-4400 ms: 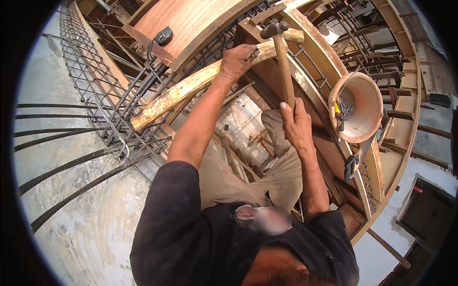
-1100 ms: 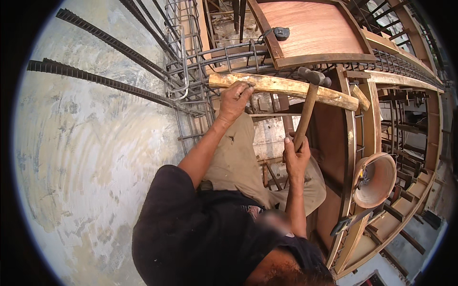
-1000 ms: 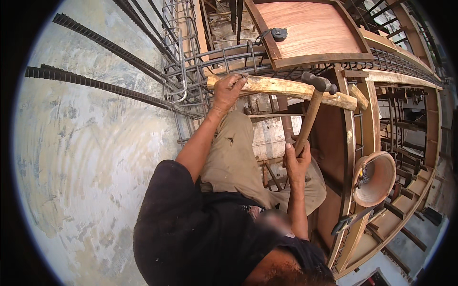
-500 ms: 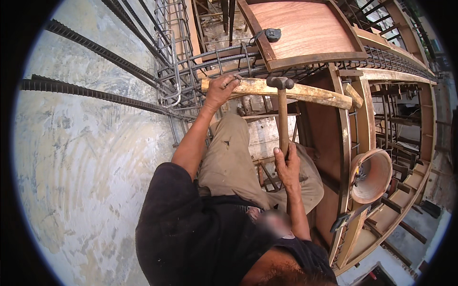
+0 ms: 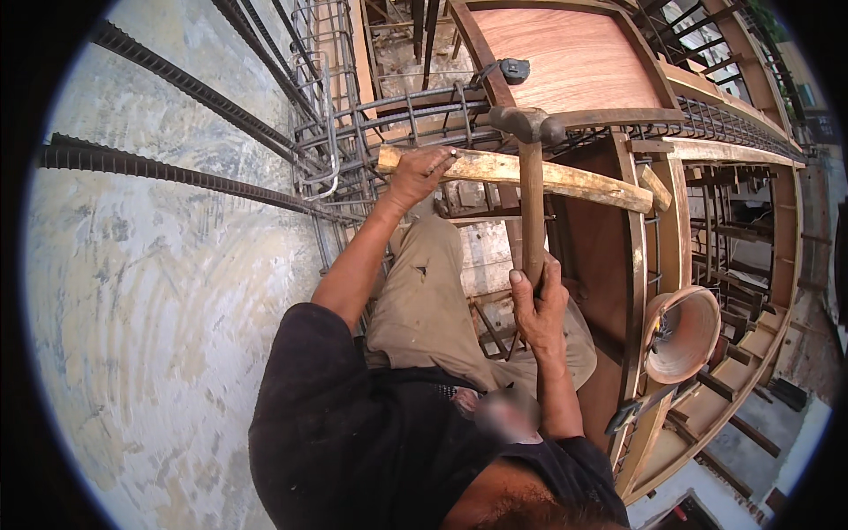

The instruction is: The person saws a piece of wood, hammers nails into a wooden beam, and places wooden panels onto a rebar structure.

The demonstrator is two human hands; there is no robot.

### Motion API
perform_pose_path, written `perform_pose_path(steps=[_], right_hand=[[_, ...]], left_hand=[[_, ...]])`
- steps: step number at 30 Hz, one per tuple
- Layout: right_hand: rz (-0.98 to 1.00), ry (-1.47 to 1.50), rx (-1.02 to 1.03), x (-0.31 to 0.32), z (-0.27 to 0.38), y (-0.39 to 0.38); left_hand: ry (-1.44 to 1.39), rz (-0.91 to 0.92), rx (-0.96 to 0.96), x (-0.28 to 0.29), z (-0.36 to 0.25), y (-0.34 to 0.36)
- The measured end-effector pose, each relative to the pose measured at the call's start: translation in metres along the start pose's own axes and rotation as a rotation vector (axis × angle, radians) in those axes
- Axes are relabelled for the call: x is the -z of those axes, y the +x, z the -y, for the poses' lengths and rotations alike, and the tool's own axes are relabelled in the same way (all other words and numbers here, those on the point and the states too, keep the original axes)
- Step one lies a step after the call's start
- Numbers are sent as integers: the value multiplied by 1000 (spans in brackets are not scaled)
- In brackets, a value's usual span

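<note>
My left hand (image 5: 422, 173) grips the left end of a rough pale wooden batten (image 5: 574, 178) that lies across the rebar cage and the formwork frame. My right hand (image 5: 539, 309) is wrapped around the lower end of a hammer's wooden handle (image 5: 531, 212). The hammer stands nearly upright, and its dark steel head (image 5: 527, 122) is just above the batten, to the right of my left hand. My bent leg in tan trousers (image 5: 433, 300) is under both arms.
A steel rebar cage (image 5: 353, 132) and two long ribbed bars (image 5: 177, 172) lie over the concrete slab (image 5: 150, 309) at left. A brown plywood formwork panel (image 5: 574, 57) carries a small dark tape measure (image 5: 513, 69). An orange-brown bowl (image 5: 685, 331) rests on the curved wooden frame at right.
The hammer has swung from leaning right to nearly upright, its head rising above the batten. My left hand has kept its hold on the batten's end.
</note>
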State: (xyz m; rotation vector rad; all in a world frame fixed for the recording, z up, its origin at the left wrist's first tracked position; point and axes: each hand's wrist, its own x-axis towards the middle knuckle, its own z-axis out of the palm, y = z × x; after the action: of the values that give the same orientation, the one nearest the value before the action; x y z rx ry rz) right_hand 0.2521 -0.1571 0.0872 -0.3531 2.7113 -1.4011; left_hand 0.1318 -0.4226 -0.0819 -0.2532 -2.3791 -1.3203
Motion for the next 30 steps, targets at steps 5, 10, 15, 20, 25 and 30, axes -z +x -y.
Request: perform_pose_path(steps=[5,10,15,20,25,30], right_hand=[[-135,61,222,-10,-3,7],[262,-234,-299,-21,-22,32],[31,-31,-105,12,27,31],[-188,412,266,15,8,13],[324,-227,-322,-17,-30,28],[86,19,-369,-11,-60,-7]], left_hand=[[36,-38,-79,-4,5,0],[56,-17,-111,-7,9,2],[29,-25,-136,-2,11,-5],[48,-30,-186,-8,6,4],[113,-12,-211,-7,16,2],[28,121,-118,5,-2,12]])
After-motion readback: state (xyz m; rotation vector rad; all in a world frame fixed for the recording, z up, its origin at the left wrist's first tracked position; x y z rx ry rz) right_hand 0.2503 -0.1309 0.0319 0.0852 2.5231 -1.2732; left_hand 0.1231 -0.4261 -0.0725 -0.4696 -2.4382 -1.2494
